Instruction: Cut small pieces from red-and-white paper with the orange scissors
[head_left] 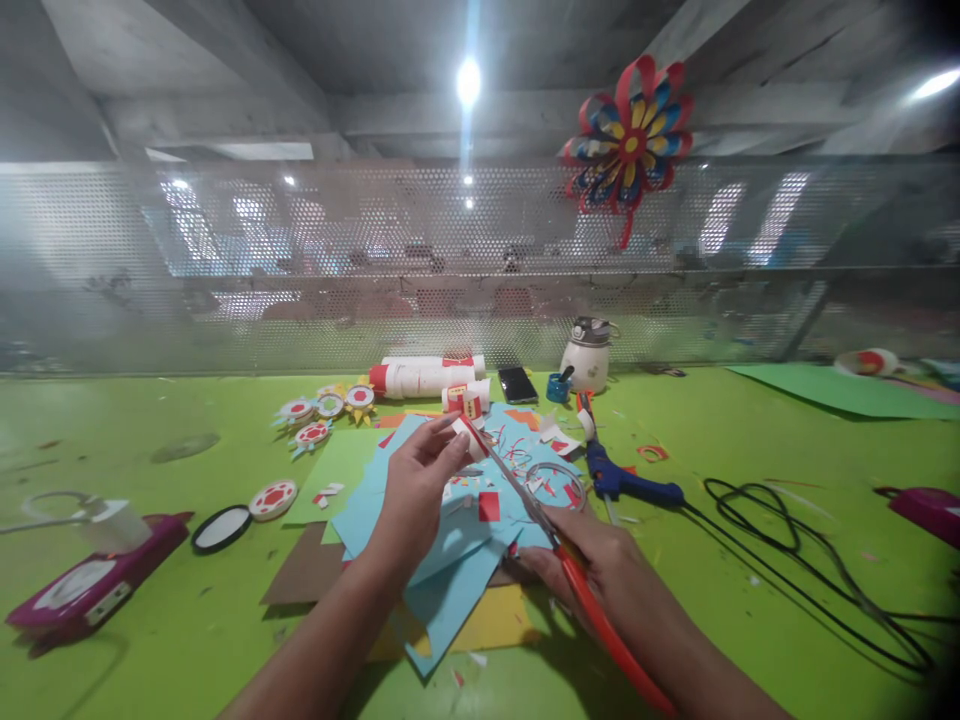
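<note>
I counted one pair of scissors (525, 500) with red handles, one blue glue gun (626, 484) trailing a black cord (787, 560), one white jug (587, 357), one black phone (517, 384), and one paper pinwheel (630, 140) hung on the mesh screen (225, 260). Two purple punch tools sat on the green table (750, 440): one (90, 580) at far left, one (926, 510) at far right. Five small round paper rosettes lay left of centre, four in a cluster (326, 410) and one (272, 498) beside a black-rimmed ring (221, 528). Several light blue paper sheets (450, 560) overlapped under my hands, over a yellow sheet (495, 625).

My left hand (416, 490) was pinched, thumb and fingers closed on a small white and red paper strip (469, 432), held up over the blue sheets. My right hand (600, 565) was clenched around the scissors' handles, with the blades slightly parted and their tips meeting the strip just by my left fingertips.
</note>
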